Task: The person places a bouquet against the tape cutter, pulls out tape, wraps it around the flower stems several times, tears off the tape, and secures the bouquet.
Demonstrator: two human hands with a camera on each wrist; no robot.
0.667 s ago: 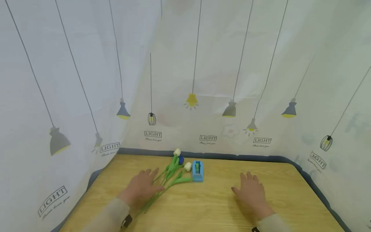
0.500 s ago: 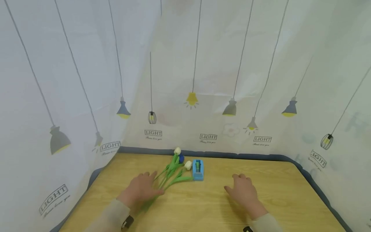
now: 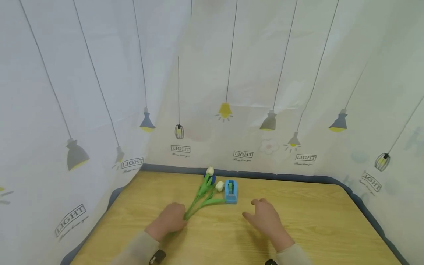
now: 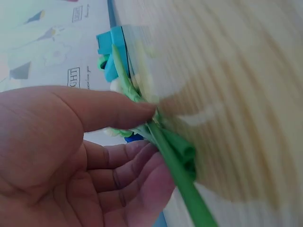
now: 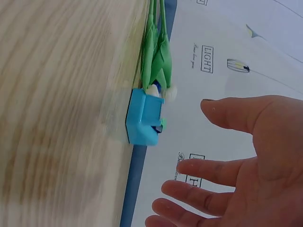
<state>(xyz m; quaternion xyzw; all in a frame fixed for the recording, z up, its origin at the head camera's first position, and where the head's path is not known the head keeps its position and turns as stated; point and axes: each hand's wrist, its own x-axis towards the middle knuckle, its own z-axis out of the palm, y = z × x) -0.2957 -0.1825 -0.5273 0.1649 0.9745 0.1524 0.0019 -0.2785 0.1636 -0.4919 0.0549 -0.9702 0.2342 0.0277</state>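
Note:
Long-stemmed artificial tulips [image 3: 203,189], two white and one blue, lie on the wooden table with their heads toward the back edge. My left hand [image 3: 173,218] pinches their green stems between thumb and fingers, as the left wrist view shows with the stem [image 4: 182,189] running through the grip. Just right of the white heads stands a blue tape dispenser [image 3: 231,192] with a green roll in it; one leaf reaches to its side. My right hand [image 3: 264,218] hovers in front and to the right of the dispenser, holding nothing. Its fingers [image 5: 208,172] are spread apart from the thumb.
The wooden table [image 3: 318,221] has a dark blue border [image 3: 298,178] along its far and side edges. A white curtain [image 3: 205,73] printed with hanging lamps rises behind it and at both sides.
My left hand has closed its fingers round the tulip stems, where it lay spread over them before. My right hand has moved left toward the tape dispenser. The head view has shifted slightly.

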